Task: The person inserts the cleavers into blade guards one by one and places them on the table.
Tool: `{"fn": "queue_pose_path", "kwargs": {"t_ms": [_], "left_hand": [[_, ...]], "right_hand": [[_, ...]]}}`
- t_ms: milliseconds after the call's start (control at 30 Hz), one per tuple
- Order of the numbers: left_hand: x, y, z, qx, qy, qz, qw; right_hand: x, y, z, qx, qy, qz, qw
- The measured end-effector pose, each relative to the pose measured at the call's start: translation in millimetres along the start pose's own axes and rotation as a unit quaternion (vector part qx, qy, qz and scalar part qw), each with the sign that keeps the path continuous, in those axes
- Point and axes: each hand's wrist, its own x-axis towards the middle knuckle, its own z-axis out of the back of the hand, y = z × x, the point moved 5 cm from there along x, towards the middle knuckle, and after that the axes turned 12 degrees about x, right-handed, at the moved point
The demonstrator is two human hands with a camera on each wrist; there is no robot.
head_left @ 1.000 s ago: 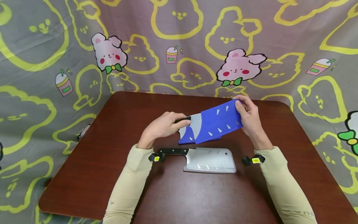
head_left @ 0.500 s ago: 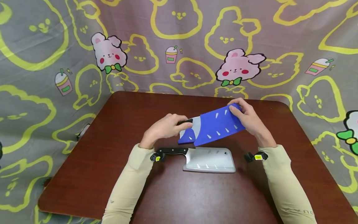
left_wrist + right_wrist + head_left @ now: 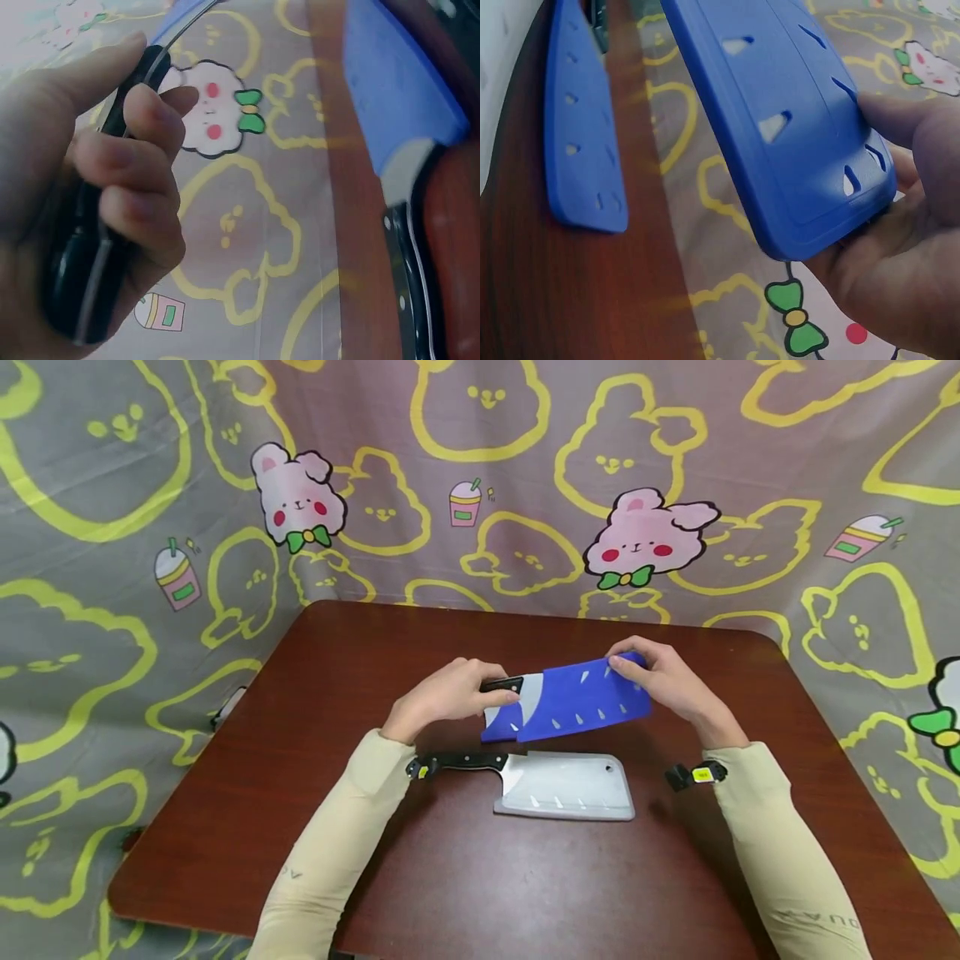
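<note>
My left hand (image 3: 447, 695) grips the black handle (image 3: 82, 277) of a cleaver, fingers curled round it. A blue blade sheath (image 3: 581, 703) with drop-shaped slots covers most of its blade, leaving a grey strip (image 3: 532, 695) bare near the handle. My right hand (image 3: 667, 683) pinches the sheath's far end between thumb and fingers. Below it on the table lies a second cleaver in a blue sheath (image 3: 401, 82), mostly hidden in the head view by the held one. Nearer me, a third cleaver lies flat in a whitish sheath (image 3: 567, 785), its black handle (image 3: 468, 762) pointing left.
The dark red-brown table (image 3: 360, 647) has rounded corners. A patterned curtain (image 3: 510, 435) hangs behind it and along both sides. Each wrist wears a small black camera, such as the right one (image 3: 697, 774).
My right hand has come down a little, so the sheathed cleaver lies closer to level. My left hand keeps its grip on the handle, almost in place. The whitish-sheathed cleaver stays put.
</note>
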Motion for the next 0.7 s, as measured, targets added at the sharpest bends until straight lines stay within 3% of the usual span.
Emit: {"fn": "queue_pose_path", "kwargs": {"t_ms": [133,300,467,700], "left_hand": [[4.5,3.6,-2.2,0.052,-0.01,0.016,0.9984],[7.3,12.5,1.7,0.106,-0.062,0.057,0.9908],[11.6,28.4,1.3,0.117,-0.081,0.088,0.9859],[21.4,56.1,4.4,0.122,-0.087,0.121,0.9813]], "right_hand": [[6.2,-6,1,-0.01,-0.016,0.015,0.9997],[18.7,-12,-3,-0.011,-0.027,0.027,0.9992],[32.1,-18,-10,0.003,-0.021,-0.006,0.9998],[47.5,-31,-29,0.021,0.023,-0.037,0.9988]]}}
